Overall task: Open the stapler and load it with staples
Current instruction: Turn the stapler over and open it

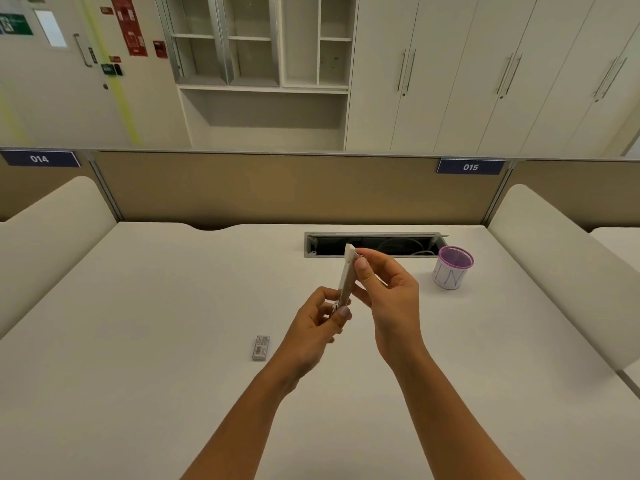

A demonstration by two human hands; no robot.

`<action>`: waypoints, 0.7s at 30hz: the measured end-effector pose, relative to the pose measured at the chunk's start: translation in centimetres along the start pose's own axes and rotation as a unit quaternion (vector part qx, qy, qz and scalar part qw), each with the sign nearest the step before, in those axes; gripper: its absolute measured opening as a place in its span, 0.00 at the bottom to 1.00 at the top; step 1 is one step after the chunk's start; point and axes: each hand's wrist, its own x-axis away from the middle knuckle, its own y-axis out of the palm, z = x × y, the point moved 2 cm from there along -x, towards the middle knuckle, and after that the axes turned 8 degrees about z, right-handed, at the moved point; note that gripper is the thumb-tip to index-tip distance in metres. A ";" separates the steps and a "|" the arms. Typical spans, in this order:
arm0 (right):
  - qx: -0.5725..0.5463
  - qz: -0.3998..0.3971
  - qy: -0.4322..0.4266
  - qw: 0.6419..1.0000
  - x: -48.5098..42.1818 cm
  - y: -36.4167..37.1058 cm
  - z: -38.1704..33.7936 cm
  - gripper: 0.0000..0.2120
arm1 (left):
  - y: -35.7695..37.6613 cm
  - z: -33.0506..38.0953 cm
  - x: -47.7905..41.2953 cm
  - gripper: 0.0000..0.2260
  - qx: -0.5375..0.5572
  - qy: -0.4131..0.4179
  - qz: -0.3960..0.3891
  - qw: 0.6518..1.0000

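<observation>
You have one big white desk point(138, 341) in front of you, and both of your arms reach out over the middle of it. At 12 o'clock, at the far edge, there is one long dark slot point(374, 245) with wires inside. Your two hands are up in the air just in front of that slot. Your left hand point(313, 327) is the lower one, with its thumb and fingers curled round the bottom end of the stapler. Your right hand point(388, 292) is the higher one, and its thumb and first fingers pinch the top end while its other fingers hang loose. At 2 o'clock from your hands one purple cup point(452, 268) with a paper label stands on the desk, well apart from them. There is one stapler point(347, 278), white and thin, held off the desk between your hands. Its long side points from 6 o'clock up to 12 o'clock, leaning a little toward 1 o'clock. You cannot tell from here if its top is lifted yet, so I think opening it is the step you are on. Your right hand has the end that has to swing away. One small box of staples point(260, 347) lies flat on the desk at 8 o'clock from your left hand, near it. Your left hand is the closer one to reach it.
</observation>
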 end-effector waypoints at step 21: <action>0.066 -0.090 -0.070 0.991 3.5 3.2 1.7 0.07 | -2.0 -0.1 0.7 0.20 0.173 0.064 0.084 0.979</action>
